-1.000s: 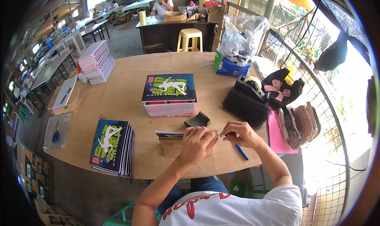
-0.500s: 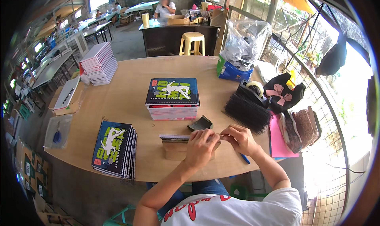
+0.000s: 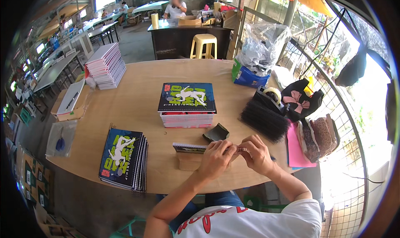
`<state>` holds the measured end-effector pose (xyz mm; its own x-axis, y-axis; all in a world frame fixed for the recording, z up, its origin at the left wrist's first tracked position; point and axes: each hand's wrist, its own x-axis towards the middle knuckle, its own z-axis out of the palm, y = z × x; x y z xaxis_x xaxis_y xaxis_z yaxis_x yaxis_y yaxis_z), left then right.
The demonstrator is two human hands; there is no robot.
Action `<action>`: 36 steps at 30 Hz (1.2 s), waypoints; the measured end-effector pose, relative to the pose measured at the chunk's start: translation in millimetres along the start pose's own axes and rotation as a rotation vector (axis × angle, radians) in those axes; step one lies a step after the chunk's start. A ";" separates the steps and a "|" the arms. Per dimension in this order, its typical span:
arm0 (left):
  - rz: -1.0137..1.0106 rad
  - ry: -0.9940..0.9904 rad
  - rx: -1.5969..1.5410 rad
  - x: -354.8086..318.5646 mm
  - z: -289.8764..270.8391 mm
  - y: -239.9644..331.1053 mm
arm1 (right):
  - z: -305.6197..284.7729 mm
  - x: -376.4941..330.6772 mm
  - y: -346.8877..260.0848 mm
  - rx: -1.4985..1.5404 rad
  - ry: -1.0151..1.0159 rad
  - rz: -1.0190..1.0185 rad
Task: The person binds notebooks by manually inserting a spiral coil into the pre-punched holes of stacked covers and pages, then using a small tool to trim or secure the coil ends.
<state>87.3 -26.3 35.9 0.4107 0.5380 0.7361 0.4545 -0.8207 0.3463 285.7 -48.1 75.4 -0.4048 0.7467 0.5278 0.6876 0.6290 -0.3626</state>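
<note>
A thin notebook [image 3: 188,147] lies on a brown cardboard block [image 3: 188,160] at the near edge of the round wooden table [image 3: 137,96]. My left hand [image 3: 216,158] rests on the notebook's right end, fingers curled over it. Just right of it, my right hand [image 3: 257,153] pinches a small dark spiral binding piece [image 3: 242,149] at the notebook's edge. A small dark folded object [image 3: 216,133] sits just beyond my hands.
A stack of notebooks with dark printed covers [image 3: 187,105] stands mid-table, another [image 3: 123,158] at the near left, a pink-edged pile [image 3: 106,65] at the far left. Black spiral coils [image 3: 263,117], a tape dispenser [image 3: 273,95], bags and pink paper [image 3: 296,146] crowd the right. A person sits at a far desk.
Both hands have stayed at the notebook's right end, with the fingers shifting slightly along its edge. The camera view has tilted a little; the stacks have not moved.
</note>
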 end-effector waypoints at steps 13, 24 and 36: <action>-0.074 0.035 0.249 8.3 18.2 16.8 | 137.4 68.1 129.4 -0.328 -0.749 0.231; -0.154 0.070 0.192 -1.9 -20.1 0.2 | -20.2 73.6 82.6 0.257 -0.591 0.126; -0.182 0.031 0.146 0.6 -21.6 -8.8 | -31.7 71.5 83.0 0.301 -0.640 0.194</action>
<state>66.5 -22.9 45.9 0.2881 0.6668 0.6873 0.6290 -0.6730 0.3892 333.0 50.6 107.5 -0.6285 0.7731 -0.0856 0.6248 0.4362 -0.6476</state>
